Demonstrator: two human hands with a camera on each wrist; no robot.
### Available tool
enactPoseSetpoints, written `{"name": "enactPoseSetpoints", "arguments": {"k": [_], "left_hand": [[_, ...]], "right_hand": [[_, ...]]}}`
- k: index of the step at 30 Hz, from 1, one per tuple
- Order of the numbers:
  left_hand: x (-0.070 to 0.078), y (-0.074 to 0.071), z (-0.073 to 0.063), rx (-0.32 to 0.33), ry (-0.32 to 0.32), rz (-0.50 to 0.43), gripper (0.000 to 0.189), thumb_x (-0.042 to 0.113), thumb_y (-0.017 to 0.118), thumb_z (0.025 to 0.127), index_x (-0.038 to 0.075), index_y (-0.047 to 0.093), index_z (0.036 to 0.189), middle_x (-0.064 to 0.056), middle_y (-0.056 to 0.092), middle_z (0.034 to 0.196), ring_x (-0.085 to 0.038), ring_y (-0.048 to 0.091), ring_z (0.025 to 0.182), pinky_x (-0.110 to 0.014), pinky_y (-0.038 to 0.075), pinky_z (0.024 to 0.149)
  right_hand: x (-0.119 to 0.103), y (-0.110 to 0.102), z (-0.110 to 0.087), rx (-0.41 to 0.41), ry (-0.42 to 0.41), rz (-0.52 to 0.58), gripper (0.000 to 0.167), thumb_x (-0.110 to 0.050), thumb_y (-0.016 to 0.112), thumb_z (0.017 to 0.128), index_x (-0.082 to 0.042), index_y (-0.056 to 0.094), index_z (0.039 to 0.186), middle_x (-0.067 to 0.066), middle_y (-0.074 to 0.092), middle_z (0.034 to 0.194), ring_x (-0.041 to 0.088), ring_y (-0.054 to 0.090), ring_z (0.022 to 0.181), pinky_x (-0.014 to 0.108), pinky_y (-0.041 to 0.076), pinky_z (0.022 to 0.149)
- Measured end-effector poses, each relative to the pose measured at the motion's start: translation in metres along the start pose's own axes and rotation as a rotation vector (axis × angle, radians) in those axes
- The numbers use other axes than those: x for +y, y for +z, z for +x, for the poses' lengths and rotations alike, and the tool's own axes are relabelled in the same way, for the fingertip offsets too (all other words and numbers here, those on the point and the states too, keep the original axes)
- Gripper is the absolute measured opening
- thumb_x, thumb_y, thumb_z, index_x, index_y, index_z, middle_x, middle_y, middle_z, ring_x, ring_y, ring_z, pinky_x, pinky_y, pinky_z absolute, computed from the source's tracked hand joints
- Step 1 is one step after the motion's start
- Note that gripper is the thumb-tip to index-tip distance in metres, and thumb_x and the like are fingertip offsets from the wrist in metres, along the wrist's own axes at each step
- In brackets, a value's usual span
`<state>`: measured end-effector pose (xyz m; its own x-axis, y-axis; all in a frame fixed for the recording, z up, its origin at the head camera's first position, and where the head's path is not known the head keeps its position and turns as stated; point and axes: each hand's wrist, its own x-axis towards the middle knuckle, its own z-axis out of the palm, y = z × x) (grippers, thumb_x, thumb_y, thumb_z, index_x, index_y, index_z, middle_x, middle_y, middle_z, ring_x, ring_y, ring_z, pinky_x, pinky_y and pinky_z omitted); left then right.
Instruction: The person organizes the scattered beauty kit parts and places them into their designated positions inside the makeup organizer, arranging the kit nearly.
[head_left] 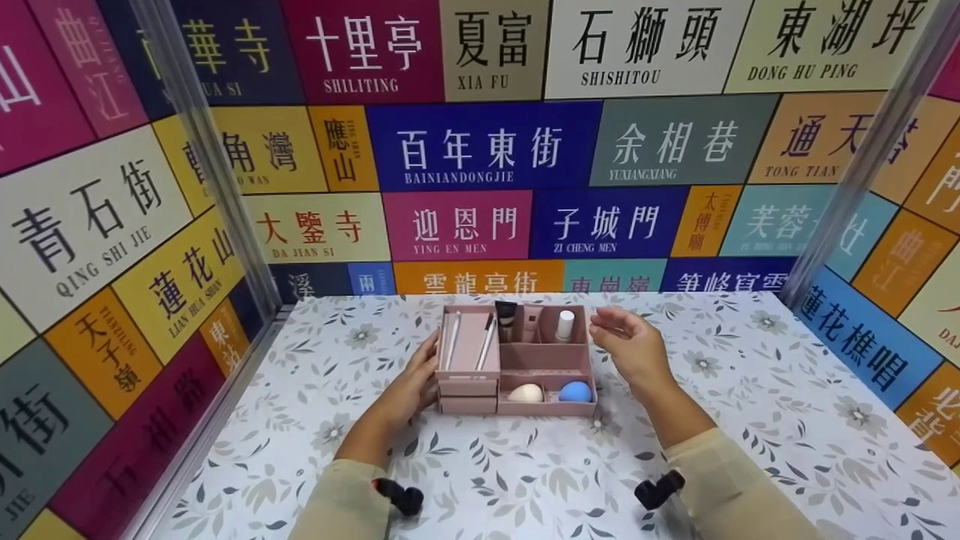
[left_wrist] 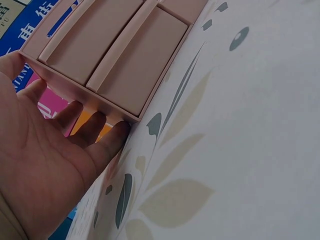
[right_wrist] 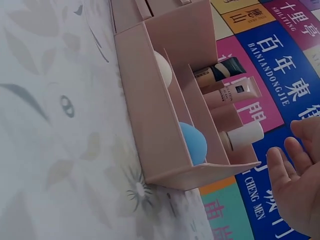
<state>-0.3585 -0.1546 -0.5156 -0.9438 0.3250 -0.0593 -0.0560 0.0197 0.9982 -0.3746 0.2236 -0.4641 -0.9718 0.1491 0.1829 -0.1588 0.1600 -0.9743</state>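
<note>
A pink cosmetics organizer [head_left: 544, 360] stands on the table. Its left part has drawers [left_wrist: 140, 60] below a top holding slim brushes [head_left: 486, 341]. In the right part's back compartments are a dark-capped tube [head_left: 506, 321], a pink tube [right_wrist: 232, 94] and a white-capped bottle [head_left: 565, 325]. A cream makeup sponge [head_left: 526, 393] and a blue makeup sponge [right_wrist: 193, 143] sit in front. My left hand [left_wrist: 55, 140] touches the organizer's left side with its fingertips, fingers extended. Beside the back right corner hovers my right hand [head_left: 630, 345], holding nothing, fingers loosely bent.
A white cloth with a leaf and flower print covers the table [head_left: 330, 420]. Walls with colourful lettered panels [head_left: 484, 146] rise behind and on both sides, with a clear corner strip [head_left: 247, 225] at the left. Each sleeve wears a black wrist camera [head_left: 660, 490].
</note>
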Motion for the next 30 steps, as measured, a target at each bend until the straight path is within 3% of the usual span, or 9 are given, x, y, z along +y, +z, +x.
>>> {"name": "enactPoseSetpoints", "arguments": {"k": [8,15,18,25,30], "left_hand": [[0.001,0.000,0.000,0.004,-0.021,0.002,0.057,0.052,0.043,0.113,0.055,0.023,0.166,0.005,0.011,0.182,-0.035,0.023,0.167,-0.059,0.027,0.133],[0.001,0.002,0.001,0.015,-0.035,0.004,0.057,0.054,0.045,0.111,0.058,0.026,0.164,0.009,0.014,0.181,-0.033,0.025,0.167,-0.058,0.029,0.133],[0.003,0.003,0.000,0.022,-0.043,0.007,0.056,0.053,0.045,0.111,0.059,0.026,0.163,0.010,0.016,0.181,-0.032,0.027,0.166,-0.057,0.030,0.132],[0.003,0.001,0.000,0.018,-0.023,-0.010,0.063,0.049,0.046,0.112,0.047,0.022,0.169,-0.001,0.013,0.182,-0.037,0.027,0.166,-0.059,0.029,0.132],[0.002,0.000,-0.002,0.056,-0.046,-0.025,0.063,0.049,0.049,0.111,0.048,0.024,0.168,-0.001,0.017,0.181,-0.036,0.032,0.164,-0.057,0.032,0.132]], "right_hand": [[0.010,-0.007,-0.012,0.019,0.019,0.115,0.040,-0.009,0.074,0.100,0.004,0.064,0.137,0.004,0.077,0.119,0.003,0.074,0.103,0.021,0.063,0.089],[0.013,-0.019,-0.017,0.011,0.060,0.082,0.046,-0.022,0.069,0.106,0.001,0.060,0.145,0.008,0.072,0.130,0.004,0.075,0.105,0.024,0.064,0.092],[0.014,-0.024,-0.018,0.024,0.070,0.061,0.045,-0.027,0.067,0.107,-0.003,0.061,0.145,0.000,0.073,0.125,0.006,0.074,0.109,0.026,0.064,0.094],[0.017,-0.028,-0.020,0.063,0.033,0.094,0.039,-0.022,0.065,0.108,-0.002,0.063,0.141,-0.014,0.077,0.109,0.012,0.076,0.112,0.031,0.065,0.094],[0.021,-0.027,-0.020,0.064,0.056,0.059,0.038,-0.025,0.064,0.109,-0.004,0.063,0.141,-0.015,0.076,0.109,0.012,0.075,0.113,0.031,0.064,0.095]]}}
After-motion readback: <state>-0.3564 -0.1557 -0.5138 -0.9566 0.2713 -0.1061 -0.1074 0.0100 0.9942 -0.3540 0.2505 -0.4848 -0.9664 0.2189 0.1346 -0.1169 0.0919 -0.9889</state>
